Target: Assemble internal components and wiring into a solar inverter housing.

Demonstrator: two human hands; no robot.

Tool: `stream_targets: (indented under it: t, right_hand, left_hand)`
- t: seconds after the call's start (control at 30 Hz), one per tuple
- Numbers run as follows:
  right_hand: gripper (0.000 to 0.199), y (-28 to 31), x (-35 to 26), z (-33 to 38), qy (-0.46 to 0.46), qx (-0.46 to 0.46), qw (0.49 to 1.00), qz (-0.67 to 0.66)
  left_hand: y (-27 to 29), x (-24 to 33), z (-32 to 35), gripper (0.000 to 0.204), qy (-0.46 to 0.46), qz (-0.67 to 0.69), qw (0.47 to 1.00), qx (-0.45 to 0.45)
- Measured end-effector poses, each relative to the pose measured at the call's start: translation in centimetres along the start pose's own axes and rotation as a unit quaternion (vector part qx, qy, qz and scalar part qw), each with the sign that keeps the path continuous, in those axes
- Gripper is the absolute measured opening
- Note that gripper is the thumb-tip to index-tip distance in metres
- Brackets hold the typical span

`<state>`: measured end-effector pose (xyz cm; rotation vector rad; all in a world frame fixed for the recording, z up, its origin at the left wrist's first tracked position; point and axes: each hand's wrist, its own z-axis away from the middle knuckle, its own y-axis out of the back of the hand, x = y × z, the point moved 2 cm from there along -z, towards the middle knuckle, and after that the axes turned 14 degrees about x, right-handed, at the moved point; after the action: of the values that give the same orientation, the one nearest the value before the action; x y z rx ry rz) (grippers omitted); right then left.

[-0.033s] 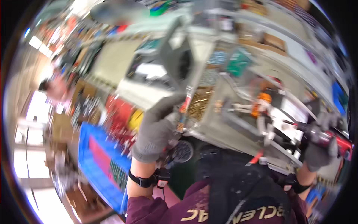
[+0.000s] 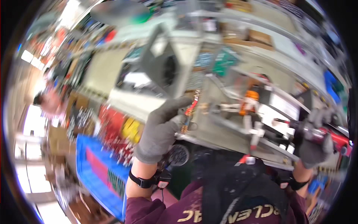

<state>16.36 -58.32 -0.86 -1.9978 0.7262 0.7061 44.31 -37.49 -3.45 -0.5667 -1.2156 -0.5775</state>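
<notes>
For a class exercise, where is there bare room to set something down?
Seemingly bare: the pale panel between the dark stack and the dark-and-white item; a worktop patch between the red strip in the left hand and the grey rail. Crowded: around the orange object and white pieces, toward the right hand.

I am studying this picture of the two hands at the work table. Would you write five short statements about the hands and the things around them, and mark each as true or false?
1. The left hand holds a thin, partly red piece. True.
2. The right hand is bare. False: it wears a grey glove.
3. The right hand holds a red handheld tool. True.
4. In the picture, an orange item is between the two hands. True.
5. The blue bin is to the right of both hands. False: it is to the left of them, toward the lower left of the picture.
</notes>
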Motion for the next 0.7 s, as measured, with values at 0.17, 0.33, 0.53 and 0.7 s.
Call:
stream_targets:
  t: [0.17, 0.33, 0.53, 0.7]
  right_hand:
    - [0.044, 7.0, -4.8, -1.8, 0.075, 0.037, 0.995, 0.053]
    - [0.042, 13.4, -6.6, -2.6, 0.09, 0.124, 0.984, 0.095]
    - [0.046, 18.1, -5.0, -2.2, 0.025, 0.193, 0.975, 0.103]
    - [0.046, 19.5, -3.3, -0.8, -0.068, 0.226, 0.969, 0.077]
  left_hand:
    - [-16.8, -1.5, -4.0, 0.036, 0.125, -0.093, 0.956, -0.249]
    - [-27.6, -3.5, -6.6, 0.037, 0.123, -0.271, 0.874, -0.384]
    - [-32.9, -7.9, -5.5, 0.038, 0.268, -0.316, 0.807, -0.421]
    - [-33.1, -9.0, -4.0, 0.037, 0.338, -0.358, 0.798, -0.348]
